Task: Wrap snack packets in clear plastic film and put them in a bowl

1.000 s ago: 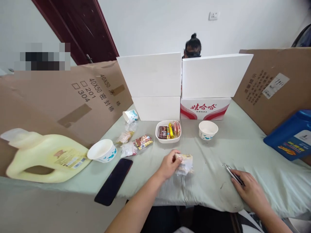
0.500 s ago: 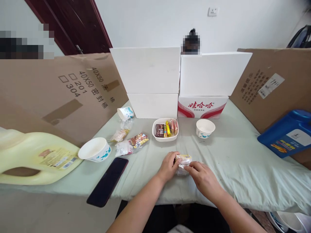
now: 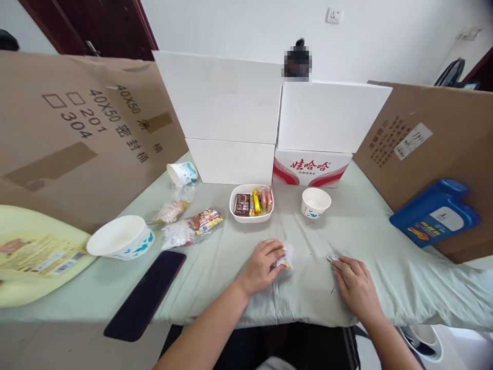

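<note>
My left hand (image 3: 264, 264) is closed around a small clear plastic packet (image 3: 286, 257) at the middle of the table; the fingers cover most of it. To the right, my right hand (image 3: 356, 285) rests low over the cloth, its fingers closed on a small silvery tool (image 3: 330, 259). Only the tool's tip sticks out, so its kind is unclear. Beyond my left hand stands a white tray (image 3: 252, 220) of wrapped snacks. A white paper bowl (image 3: 316, 203) with a blue pattern stands upright behind my right hand.
On the left lie crumpled snack packets (image 3: 206, 221), a tipped paper cup (image 3: 182, 173), a larger paper bowl (image 3: 131, 246), a phone (image 3: 146, 295) and a yellow jug (image 3: 46, 262). A blue bottle (image 3: 435, 213) leans at right. Cardboard panels and white boxes (image 3: 231, 162) enclose the table; a person's head shows behind.
My right hand has left the packet and moved right, carrying the small silvery tool down near the cloth. My left hand stays on the packet. The view has shifted slightly.
</note>
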Demonstrator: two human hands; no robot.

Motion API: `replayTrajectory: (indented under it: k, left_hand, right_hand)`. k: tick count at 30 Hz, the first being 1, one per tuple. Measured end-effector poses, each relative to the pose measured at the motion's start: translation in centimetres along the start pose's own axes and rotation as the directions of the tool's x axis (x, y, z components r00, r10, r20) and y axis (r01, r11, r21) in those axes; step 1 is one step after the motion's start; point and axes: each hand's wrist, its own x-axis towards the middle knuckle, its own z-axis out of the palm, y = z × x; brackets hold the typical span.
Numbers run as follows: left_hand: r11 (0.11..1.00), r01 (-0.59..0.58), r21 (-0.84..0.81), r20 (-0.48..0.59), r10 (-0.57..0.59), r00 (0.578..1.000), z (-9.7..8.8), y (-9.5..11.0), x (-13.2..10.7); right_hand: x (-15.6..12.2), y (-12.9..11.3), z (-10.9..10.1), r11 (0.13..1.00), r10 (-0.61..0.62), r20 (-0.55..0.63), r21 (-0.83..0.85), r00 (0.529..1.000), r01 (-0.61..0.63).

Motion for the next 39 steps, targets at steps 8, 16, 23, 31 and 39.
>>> replayTrajectory:
  k: [8,16,23,31,39]
  left_hand:
    - [0.974,-0.003,-0.228,0.015,0.006,1.000,-0.4,0.1,0.1]
    - [0.857,0.257,-0.447,-0.068,-0.320,0.945,-0.4,-0.6,0.1]
    - [0.790,0.455,-0.410,-0.396,-0.604,0.692,0.0,-2.7,-0.2]
    - [0.988,0.141,-0.069,-0.658,-0.151,0.738,-1.5,-1.1,-0.6]
    - [0.977,0.103,0.188,-0.060,-0.093,0.994,-1.1,0.2,0.0]
  right_hand:
    - [3.6,-10.3,1.9,0.885,-0.176,0.065,0.447,0.982,0.129]
    - [3.5,-6.6,3.2,0.811,0.249,0.070,0.529,0.966,-0.248]
    - [1.8,-3.7,2.9,0.719,0.498,0.100,0.507,0.861,-0.475]
    - [2.3,-6.3,-0.3,0.942,0.155,-0.324,0.332,0.933,-0.041]
    - [3.6,-8.9,2.0,0.973,-0.138,-0.029,0.181,0.990,0.141]
